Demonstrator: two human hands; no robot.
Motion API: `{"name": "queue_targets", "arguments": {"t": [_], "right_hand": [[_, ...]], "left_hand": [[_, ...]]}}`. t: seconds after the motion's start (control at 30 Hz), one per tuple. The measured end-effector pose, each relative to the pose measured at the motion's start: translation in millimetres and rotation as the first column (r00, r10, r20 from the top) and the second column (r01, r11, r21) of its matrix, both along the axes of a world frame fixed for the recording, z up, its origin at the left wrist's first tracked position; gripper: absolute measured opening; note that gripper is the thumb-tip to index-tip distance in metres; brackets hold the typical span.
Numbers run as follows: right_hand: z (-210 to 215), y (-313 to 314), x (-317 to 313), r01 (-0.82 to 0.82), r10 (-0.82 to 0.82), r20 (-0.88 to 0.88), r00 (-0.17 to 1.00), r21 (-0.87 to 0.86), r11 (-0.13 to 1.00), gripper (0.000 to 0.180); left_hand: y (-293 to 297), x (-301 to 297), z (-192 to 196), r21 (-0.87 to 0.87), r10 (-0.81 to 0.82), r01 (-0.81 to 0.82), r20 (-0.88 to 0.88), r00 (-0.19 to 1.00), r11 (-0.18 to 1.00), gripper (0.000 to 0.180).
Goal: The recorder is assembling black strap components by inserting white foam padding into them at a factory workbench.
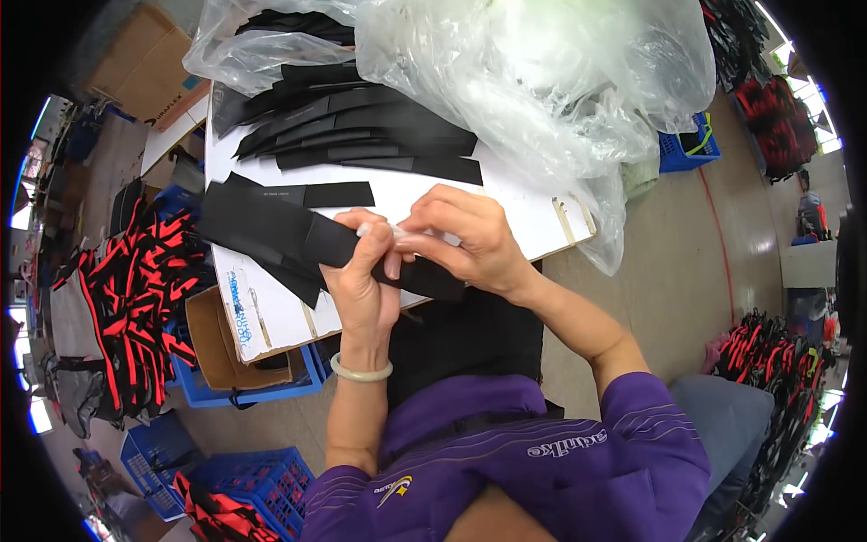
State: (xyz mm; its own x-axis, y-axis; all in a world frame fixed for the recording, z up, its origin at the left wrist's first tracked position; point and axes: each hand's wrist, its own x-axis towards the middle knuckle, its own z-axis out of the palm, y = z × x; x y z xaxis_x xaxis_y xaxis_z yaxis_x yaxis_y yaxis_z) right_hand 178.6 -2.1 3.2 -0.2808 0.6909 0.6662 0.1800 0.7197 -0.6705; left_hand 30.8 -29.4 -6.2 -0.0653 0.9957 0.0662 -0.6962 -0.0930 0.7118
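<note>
Left hand (361, 266): closed around a black strip (257, 221), thumb on top; a pale bracelet (361, 370) circles the wrist.
Right hand (470, 237): thumb and forefinger pinched together by the left thumb's tip; I cannot tell what is between them (a small whitish spot shows there).
Held strip: raised over the surface's near-left part, its broad end toward the left edge; more black material shows below the right hand, and whether it is the same piece is unclear.
White table (533, 212): its near edge runs just in front of the person, in a purple shirt (506, 452).
Loose strips (289, 275): under the held one, by the near-left corner.
Fanned pile (379, 126): black strips overlapping across the surface, toward the far edge.
Clear plastic bag (533, 81): heaped over the far-right corner, hanging past the right edge.
Cardboard box (212, 334): below the near-left corner, in a blue crate (293, 387).
Blue basket (691, 154): beyond the right edge.
Black-and-red straps (131, 307): piled well off the left edge.
</note>
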Motion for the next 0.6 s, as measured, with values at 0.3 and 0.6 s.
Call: {"name": "queue_targets", "arguments": {"t": [0.3,0.6], "right_hand": [[15,-10,23,-0.246,0.261,-0.004,0.965,-0.348,0.905,0.01],[8,-18,4,0.034,-0.062,0.279,0.958,0.104,0.994,0.02]], "left_hand": [[29,-35,-5,-0.312,0.043,0.176,0.585,0.81,0.934,0.038],[19,-19,-3,-0.289,0.021,0.189,0.594,0.804,0.938,0.036]]}}
